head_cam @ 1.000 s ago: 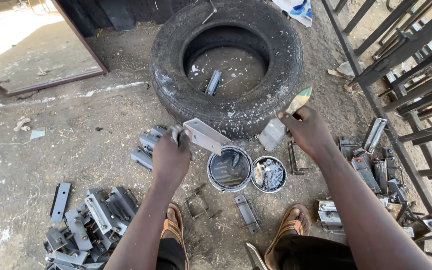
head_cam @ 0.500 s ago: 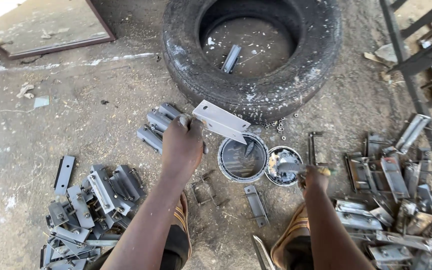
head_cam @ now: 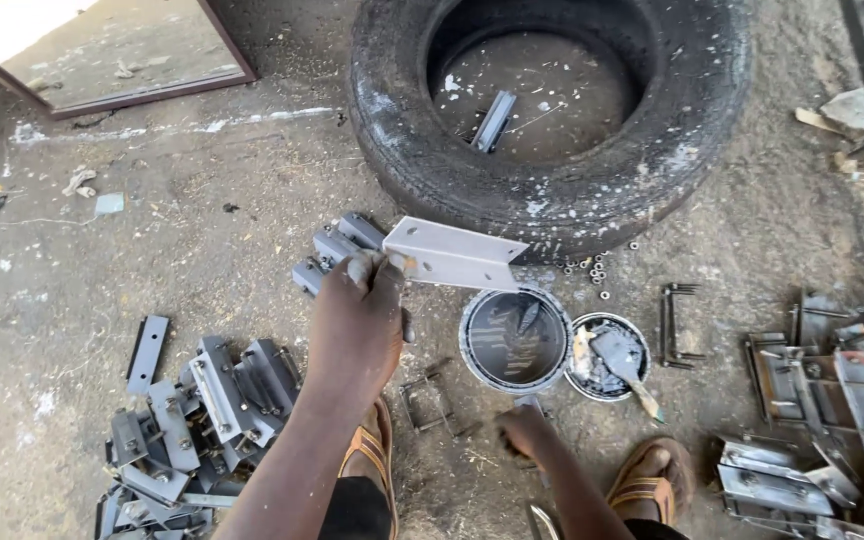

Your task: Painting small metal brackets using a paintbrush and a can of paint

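Dirt floor; left hand (head_cam: 357,325) grips grey bracket (head_cam: 457,254) end; right hand (head_cam: 524,432) seemingly curled, empty.

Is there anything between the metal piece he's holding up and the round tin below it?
Nothing visible. The left hand holds the metal bracket in the air just above and behind the paint tin, with open space between them. The right hand is low by the tin's near edge, not in that gap.
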